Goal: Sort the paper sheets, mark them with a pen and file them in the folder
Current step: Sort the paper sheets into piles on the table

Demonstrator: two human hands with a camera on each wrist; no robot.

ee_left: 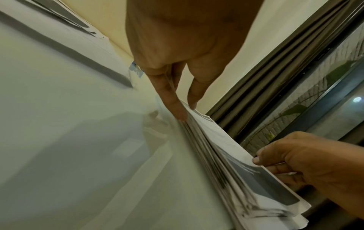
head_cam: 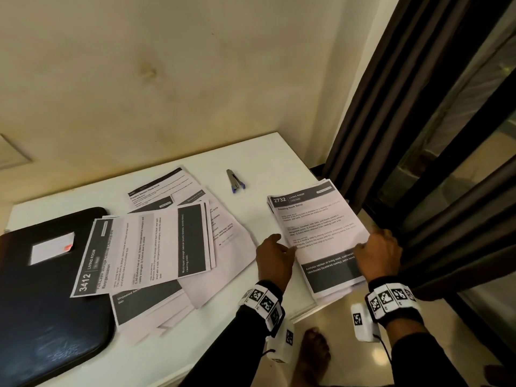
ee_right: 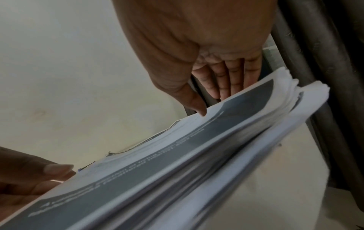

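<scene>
Squaring paper stack (head_cam: pixel 318 233), straight-fingered left hand (head_cam: pixel 272 258) against its edge, right hand (head_cam: pixel 378 255) pinching it, folder (head_cam: pixel 42 297) only overhead

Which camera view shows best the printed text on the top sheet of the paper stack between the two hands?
The head view: the top sheet faces the camera, and "2732 LIVING ROOM" is readable. The left wrist view shows the paper stack almost edge-on, no text. The right wrist view shows the dark band with blurred white lettering only.
</scene>
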